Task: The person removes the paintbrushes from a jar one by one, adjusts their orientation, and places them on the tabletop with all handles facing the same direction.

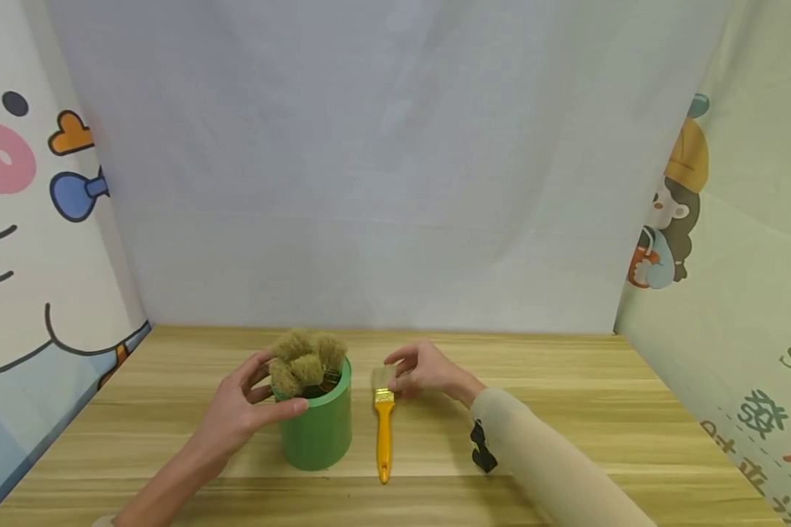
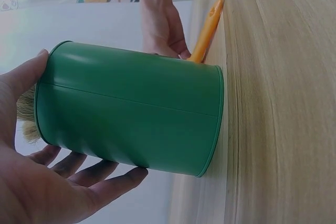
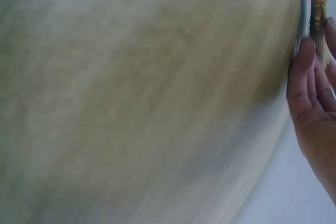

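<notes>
Clearances and Contact Status

The wooden table (image 1: 633, 410) extended beyond the left hand (image 1: 240, 410) and the right hand (image 1: 428, 373) to a rear edge (image 1: 534, 334) below the white curtain (image 1: 382, 219). Bare wood also extended rightward of the right hand. Inward of the left hand, a narrow gap separated the green can (image 1: 319, 439) from the yellow brush (image 1: 384, 432).

Left hand: spread thumb and fingers gripped opposing sides of the can near its top. Several bristle heads (image 1: 307, 369) projected beside the fingers.

Right hand: bent thumb and fingers flanked the brush's bristle end; pinching could not be confirmed. The handle ran from the fingertips toward the person.
</notes>
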A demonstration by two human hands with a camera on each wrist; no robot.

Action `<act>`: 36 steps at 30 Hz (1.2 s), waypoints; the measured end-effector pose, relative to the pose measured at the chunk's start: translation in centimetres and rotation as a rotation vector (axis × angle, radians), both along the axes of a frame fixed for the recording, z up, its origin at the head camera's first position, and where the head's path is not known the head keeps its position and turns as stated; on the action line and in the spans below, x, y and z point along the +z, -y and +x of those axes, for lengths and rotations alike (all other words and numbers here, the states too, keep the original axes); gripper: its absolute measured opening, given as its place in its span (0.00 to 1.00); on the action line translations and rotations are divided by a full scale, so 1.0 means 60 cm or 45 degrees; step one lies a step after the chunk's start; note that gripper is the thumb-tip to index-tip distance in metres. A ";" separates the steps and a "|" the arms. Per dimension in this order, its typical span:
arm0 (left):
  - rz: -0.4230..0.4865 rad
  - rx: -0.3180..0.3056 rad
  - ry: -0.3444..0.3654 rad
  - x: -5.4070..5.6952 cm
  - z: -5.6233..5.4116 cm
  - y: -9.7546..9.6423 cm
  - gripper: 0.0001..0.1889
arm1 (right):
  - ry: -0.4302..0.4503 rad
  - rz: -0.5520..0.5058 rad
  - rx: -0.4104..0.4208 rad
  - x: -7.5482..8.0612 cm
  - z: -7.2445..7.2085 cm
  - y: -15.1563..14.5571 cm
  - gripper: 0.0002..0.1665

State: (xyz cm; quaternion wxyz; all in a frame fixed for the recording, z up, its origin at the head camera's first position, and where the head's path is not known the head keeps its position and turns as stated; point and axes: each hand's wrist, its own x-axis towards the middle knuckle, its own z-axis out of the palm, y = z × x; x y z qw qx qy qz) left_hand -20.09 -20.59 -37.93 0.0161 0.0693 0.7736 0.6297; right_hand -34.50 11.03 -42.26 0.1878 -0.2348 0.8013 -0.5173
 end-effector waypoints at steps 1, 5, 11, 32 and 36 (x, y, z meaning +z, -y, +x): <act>0.004 -0.002 -0.001 0.000 0.000 0.000 0.48 | -0.058 0.047 0.002 -0.001 -0.002 0.001 0.27; 0.013 -0.005 0.001 -0.001 0.000 0.000 0.48 | -0.245 0.215 0.010 -0.001 -0.005 0.003 0.25; 0.017 -0.013 0.019 0.000 0.000 0.000 0.49 | -0.316 0.303 0.024 0.001 -0.005 0.005 0.25; 0.014 -0.009 0.013 0.000 -0.001 -0.001 0.49 | -0.382 0.346 0.045 0.004 -0.003 0.003 0.26; 0.016 -0.008 0.011 -0.001 -0.001 -0.001 0.49 | -0.398 0.340 0.047 0.004 -0.003 0.003 0.26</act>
